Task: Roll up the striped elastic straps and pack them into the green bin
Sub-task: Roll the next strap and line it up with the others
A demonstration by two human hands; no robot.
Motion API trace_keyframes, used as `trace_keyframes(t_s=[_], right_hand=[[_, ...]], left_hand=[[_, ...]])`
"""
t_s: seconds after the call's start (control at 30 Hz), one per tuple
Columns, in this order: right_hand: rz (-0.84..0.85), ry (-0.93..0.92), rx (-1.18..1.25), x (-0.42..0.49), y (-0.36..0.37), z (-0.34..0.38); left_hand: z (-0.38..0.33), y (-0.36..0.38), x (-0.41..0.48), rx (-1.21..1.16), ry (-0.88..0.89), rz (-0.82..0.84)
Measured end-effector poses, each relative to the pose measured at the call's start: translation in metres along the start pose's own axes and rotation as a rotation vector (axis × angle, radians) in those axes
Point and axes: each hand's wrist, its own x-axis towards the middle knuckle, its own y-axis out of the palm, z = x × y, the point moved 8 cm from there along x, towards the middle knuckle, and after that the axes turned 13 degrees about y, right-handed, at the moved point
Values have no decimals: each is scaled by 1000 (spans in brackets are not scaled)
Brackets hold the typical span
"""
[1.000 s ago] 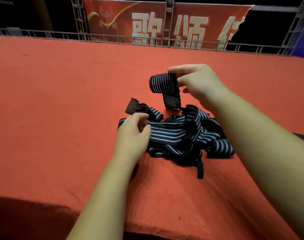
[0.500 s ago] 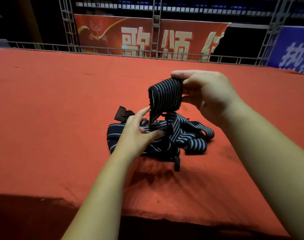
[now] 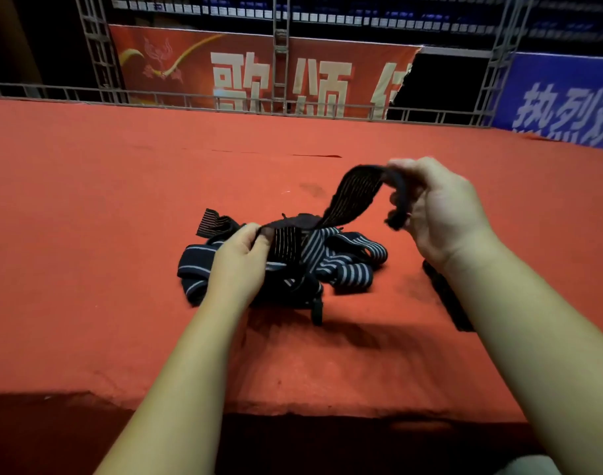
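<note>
A dark, thin-striped elastic strap (image 3: pixel 353 197) arches between both hands above the heap of navy, white-striped straps (image 3: pixel 341 265) near the red carpeted platform's (image 3: pixel 121 234) front edge. The left hand (image 3: pixel 238 262) pinches its lower end between thumb and fingers. The right hand (image 3: pixel 440 214) has its fingers curled round the raised end. The right forearm partly hides a black strip (image 3: pixel 447 296).

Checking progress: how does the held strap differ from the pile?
The held strap is lifted, spanning from left hand to right hand; the pile lies tangled on the table. The held strap shows thin, faint stripes; the pile shows broad, pale ones. Both are dark striped elastic.
</note>
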Motion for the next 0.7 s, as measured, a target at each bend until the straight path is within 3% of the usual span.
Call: trace_keyframes(t_s=[0.13,0.23,0.3,0.5,0.7], right_hand=[[-170,12,-462,15,-34,-40],[-100,174,-937,9,-33,-73],[-34,180,-1202,0,-26,-88],[215,56,-1097,-22,17,-112],[81,-46,-948,-7,12,-116]], left_hand=[[-18,-3,2,1,32,-16],[-23,9,-1,-21,-19,98],[-26,20,-6,-39,-63,193],[-44,33,-9,-30,-66,239],[-48,39,-15,-246,-71,325]])
